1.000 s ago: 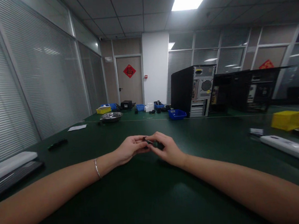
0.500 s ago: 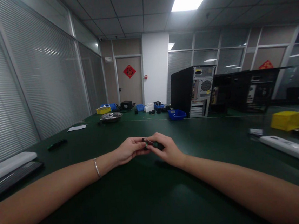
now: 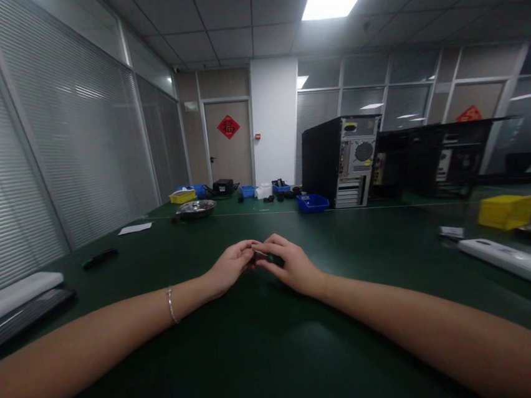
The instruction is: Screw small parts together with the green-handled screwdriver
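Over the middle of the dark green table, my two hands meet at the fingertips. My left hand (image 3: 231, 268), with a bracelet on its wrist, pinches a small dark piece (image 3: 253, 257); fingers cover most of it, and its kind is not clear. My right hand (image 3: 295, 265) is closed around a small dark green and black tool (image 3: 275, 260) that looks like a screwdriver. Its thin tip points left toward the piece. Whether the tip touches the piece cannot be made out.
A dark green-black object (image 3: 100, 259) and white paper (image 3: 135, 228) lie left. Farther back are a metal bowl (image 3: 197, 209), a blue bin (image 3: 313, 203) and a computer tower (image 3: 343, 161). A yellow box (image 3: 506, 211) and a long white object (image 3: 516, 264) are at right.
My hands have shifted slightly left and drawn tighter around the small piece, so less of it and of the tool shows. The view has turned a little.
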{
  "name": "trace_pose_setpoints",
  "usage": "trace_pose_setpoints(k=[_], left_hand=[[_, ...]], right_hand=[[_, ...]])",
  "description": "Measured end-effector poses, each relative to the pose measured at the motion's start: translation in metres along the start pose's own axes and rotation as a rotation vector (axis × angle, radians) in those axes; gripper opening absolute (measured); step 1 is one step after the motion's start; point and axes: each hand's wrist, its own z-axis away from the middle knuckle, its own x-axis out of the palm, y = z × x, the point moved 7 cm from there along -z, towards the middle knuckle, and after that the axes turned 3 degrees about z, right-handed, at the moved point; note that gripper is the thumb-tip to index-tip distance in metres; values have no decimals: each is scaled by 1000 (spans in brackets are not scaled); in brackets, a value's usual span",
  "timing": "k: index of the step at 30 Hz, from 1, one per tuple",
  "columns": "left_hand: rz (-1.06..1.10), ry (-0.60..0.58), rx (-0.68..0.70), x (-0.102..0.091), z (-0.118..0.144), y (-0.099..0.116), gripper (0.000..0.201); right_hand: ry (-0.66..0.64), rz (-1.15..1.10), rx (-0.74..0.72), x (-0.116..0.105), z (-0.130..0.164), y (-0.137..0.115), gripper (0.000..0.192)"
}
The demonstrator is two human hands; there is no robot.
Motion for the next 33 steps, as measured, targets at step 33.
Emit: trace_pose_setpoints(k=[33], left_hand=[[77, 28, -211, -26, -4, -8, 23]], right_hand=[[45, -82, 106, -1, 2, 23, 24]])
